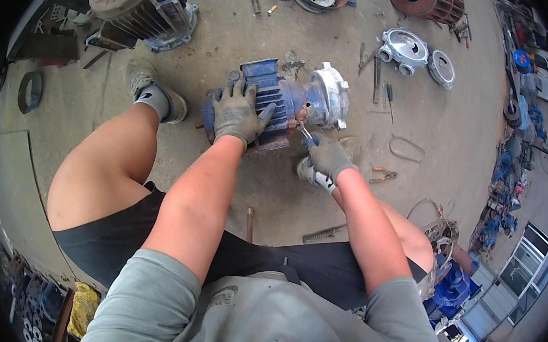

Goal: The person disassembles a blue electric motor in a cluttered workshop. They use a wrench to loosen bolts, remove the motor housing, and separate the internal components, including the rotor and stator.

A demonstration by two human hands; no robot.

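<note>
A blue finned electric motor (282,102) lies on its side on the concrete floor between my feet. Bolted to its right end is a silver-grey round pump casing (328,97). My gloved left hand (238,113) rests flat on the motor's housing, fingers spread. In my gloved right hand (328,156) is a wrench (305,131), its shiny end at the joint between motor and casing. The fastener under the wrench is too small to make out. Rusty, reddish patches show around that joint.
A big upright motor (142,3) stands far left. Silver castings (404,48) lie at the far right, near a screwdriver (390,102). Orange-handled pliers (384,176) and a wire loop (407,149) lie right of my right foot. A rusty rotor housing (429,2) sits beyond.
</note>
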